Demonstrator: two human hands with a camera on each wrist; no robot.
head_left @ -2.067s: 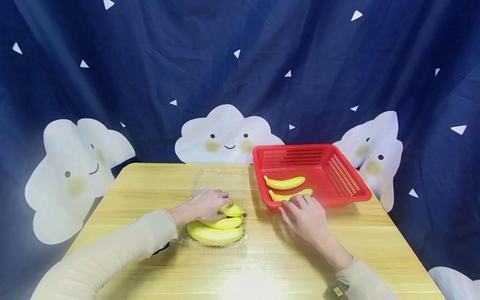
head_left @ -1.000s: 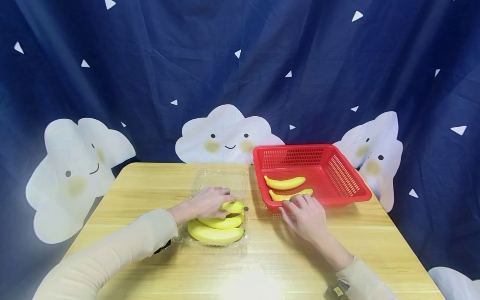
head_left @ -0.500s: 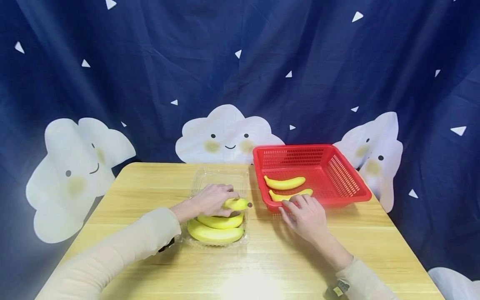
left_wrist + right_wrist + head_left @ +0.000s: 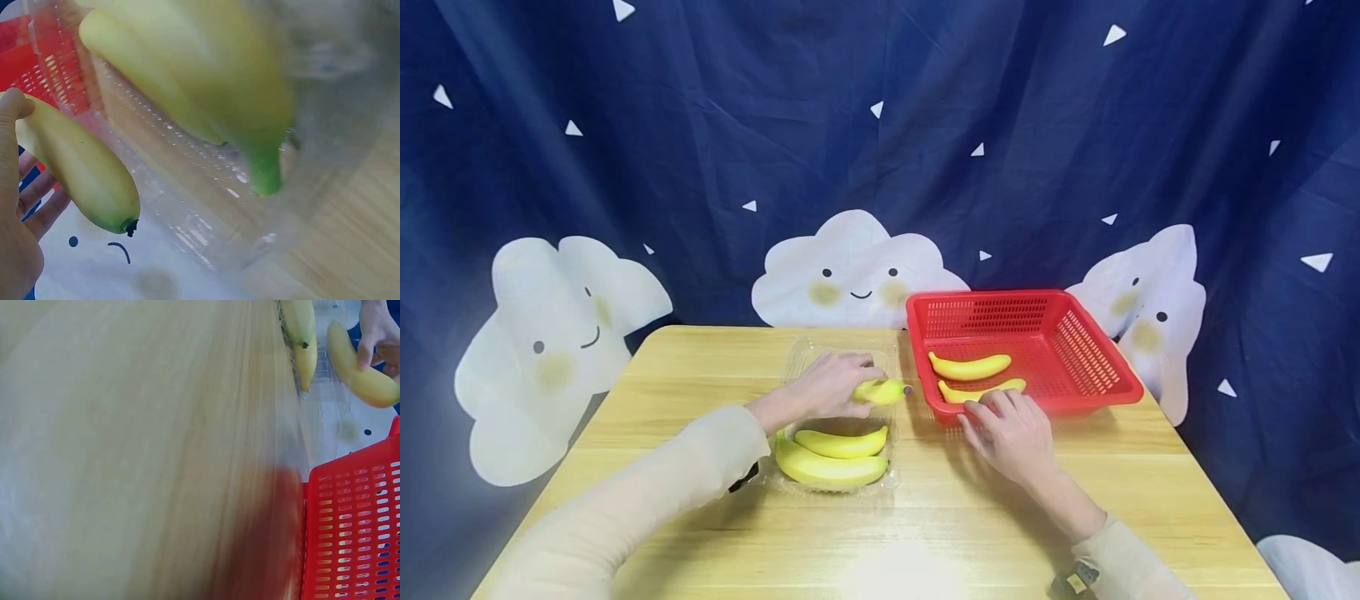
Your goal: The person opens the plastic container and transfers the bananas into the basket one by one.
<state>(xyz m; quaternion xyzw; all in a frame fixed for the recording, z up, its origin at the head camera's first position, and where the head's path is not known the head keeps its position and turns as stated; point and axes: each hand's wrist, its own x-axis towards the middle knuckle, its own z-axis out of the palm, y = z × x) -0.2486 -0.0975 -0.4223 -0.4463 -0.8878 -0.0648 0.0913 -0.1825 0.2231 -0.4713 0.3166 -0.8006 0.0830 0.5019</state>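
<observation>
My left hand (image 4: 829, 385) grips a yellow banana (image 4: 886, 392), raised over the hinge side of a clear plastic clamshell box (image 4: 891, 477). Seen from the left wrist, thumb and fingers lie on either side of this banana (image 4: 87, 169). A longer banana (image 4: 827, 471) and a smaller one (image 4: 844, 444) lie in the box, whose lid is folded back. My right hand (image 4: 1017, 433) holds the near rim of a red plastic basket (image 4: 1097, 329), fingers bent over it; the right wrist view leaves this hand out. Inside the basket are two bananas, one (image 4: 970, 367) behind the other (image 4: 958, 393).
The wooden table (image 4: 1000, 542) carries the box at centre and the basket at back right. A dark blue curtain (image 4: 700, 167) with clouds hangs just behind the table's far edge. The basket's near-left wall stands close to the box.
My left hand has lifted the banana out of the box and carried it up, away from me and slightly right. The right hand, basket and other bananas stay put.
</observation>
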